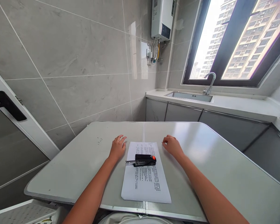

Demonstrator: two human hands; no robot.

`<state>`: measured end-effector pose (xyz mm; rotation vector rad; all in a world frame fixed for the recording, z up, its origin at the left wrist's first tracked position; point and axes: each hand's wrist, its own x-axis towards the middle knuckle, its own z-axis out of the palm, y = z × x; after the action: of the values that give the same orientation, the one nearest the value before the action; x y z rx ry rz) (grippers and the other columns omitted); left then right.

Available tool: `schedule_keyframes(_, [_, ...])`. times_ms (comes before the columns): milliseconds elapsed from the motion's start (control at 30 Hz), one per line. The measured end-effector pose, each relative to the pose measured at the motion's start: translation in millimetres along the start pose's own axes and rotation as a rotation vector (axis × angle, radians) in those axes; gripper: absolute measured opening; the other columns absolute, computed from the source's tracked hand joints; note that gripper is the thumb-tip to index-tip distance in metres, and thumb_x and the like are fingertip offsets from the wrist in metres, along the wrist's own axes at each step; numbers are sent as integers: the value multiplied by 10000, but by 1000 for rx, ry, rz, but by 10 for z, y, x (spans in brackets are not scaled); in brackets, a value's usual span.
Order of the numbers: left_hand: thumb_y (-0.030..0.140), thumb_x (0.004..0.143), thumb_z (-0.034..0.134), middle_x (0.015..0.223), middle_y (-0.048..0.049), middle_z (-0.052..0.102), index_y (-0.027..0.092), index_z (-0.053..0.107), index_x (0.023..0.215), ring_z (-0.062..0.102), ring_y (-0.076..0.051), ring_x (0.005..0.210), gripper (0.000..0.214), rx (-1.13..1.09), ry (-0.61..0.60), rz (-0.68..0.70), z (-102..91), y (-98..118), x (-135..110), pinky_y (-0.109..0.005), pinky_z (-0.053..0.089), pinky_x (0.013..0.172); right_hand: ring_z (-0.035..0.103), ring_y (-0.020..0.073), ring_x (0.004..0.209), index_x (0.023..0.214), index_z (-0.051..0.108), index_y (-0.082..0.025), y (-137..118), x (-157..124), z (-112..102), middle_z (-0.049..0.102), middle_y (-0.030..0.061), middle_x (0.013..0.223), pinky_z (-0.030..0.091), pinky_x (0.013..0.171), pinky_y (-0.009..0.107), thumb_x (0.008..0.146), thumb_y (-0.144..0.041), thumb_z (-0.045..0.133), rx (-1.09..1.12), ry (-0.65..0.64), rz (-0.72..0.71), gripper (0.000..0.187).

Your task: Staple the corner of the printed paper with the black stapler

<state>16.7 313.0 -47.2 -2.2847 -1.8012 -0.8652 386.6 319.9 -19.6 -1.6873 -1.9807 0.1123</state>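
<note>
You're resting your left hand on the table, just beside the paper's upper left edge, and its fingers are standing loosely apart, holding nothing. Your right hand is lying past the paper's upper right edge, well apart from the left; its fingers are curling inward, and you cannot tell from here whether the tips are meeting or pinching anything small. Between your forearms, the paper is lying flat across the table's middle seam, its printed lines running lengthwise towards you. The stapler is lying crosswise on the paper's upper half; neither hand is touching it. It is showing a black body, with an orange-red spot at its right end, and a thin metal rail is sticking out of its left end to about the paper's left edge. Small dark marks are dotting the table to the left of your left hand. Beyond the table, a sink is sitting in the counter, and a faucet is rising behind it beneath the window.
</note>
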Motion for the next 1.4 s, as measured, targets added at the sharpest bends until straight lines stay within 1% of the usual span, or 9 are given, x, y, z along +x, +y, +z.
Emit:
schedule_keyframes(100, [213,1000,440,1609,-117,447,231,563,1461,405,-324,1471,477,35,-139,-31,119,-49,-25,-580,331,1190,588,147,724,784,730,-184,196,52,19,659,58,941,367,632,284,881,-96,541,-112,-72,69,230])
schedule_keyframes(200, [197,1019,408,1590,-111,480,236,597,1421,408,-332,1467,446,27,-222,-52,194,-70,-30,-643,284,1195,607,164,741,807,751,-181,262,82,61,671,85,963,365,637,295,890,-91,520,-179,-87,61,262])
schedule_keyframes(333, [48,942,438,1380,-130,633,197,688,1276,565,-273,1271,443,-62,-174,-2,194,-94,-10,-485,421,1136,646,193,837,849,773,-180,267,102,113,692,102,997,397,686,292,904,-98,530,-156,-113,60,262])
schedule_keyframes(467, [-9,904,446,1160,-110,669,190,735,1121,616,-245,1109,413,-152,-130,-20,120,-99,-9,-395,508,1004,654,233,999,981,793,-177,282,95,134,701,119,1074,437,772,296,945,-163,531,-108,-139,90,264])
schedule_keyframes(600, [12,910,463,1069,-102,666,194,757,1032,627,-248,1034,366,-136,-103,-32,54,-72,-2,-395,521,951,629,256,1114,1138,772,-156,309,87,147,672,144,1183,458,845,309,969,-172,476,-107,-145,122,342])
schedule_keyframes(767, [25,910,468,1290,-121,670,191,744,1161,597,-283,1168,408,-83,-62,-36,69,-71,16,-449,488,1020,605,269,1170,1216,736,-128,348,103,198,629,156,1310,456,895,320,978,-156,446,-121,-144,113,376])
schedule_keyframes(1000, [65,930,496,1010,-95,720,199,770,996,638,-271,1007,312,-116,-124,-63,66,-112,1,-391,513,899,581,276,1217,1312,664,-107,399,131,270,629,157,1345,427,976,325,949,-87,444,-137,-125,94,425])
schedule_keyframes(1200, [87,942,508,1012,-77,649,197,753,986,649,-199,859,272,-184,-120,-132,80,-120,-11,-328,508,813,608,262,1185,1367,621,-136,284,101,241,596,155,1373,447,932,318,963,-105,430,-60,-48,110,448])
schedule_keyframes(1400, [77,910,540,954,-65,648,188,712,882,635,-191,799,206,-192,-124,-159,37,-94,-8,-314,480,756,657,199,948,1157,723,-204,-51,-21,249,642,94,1228,498,857,341,969,-135,392,206,11,-85,387])
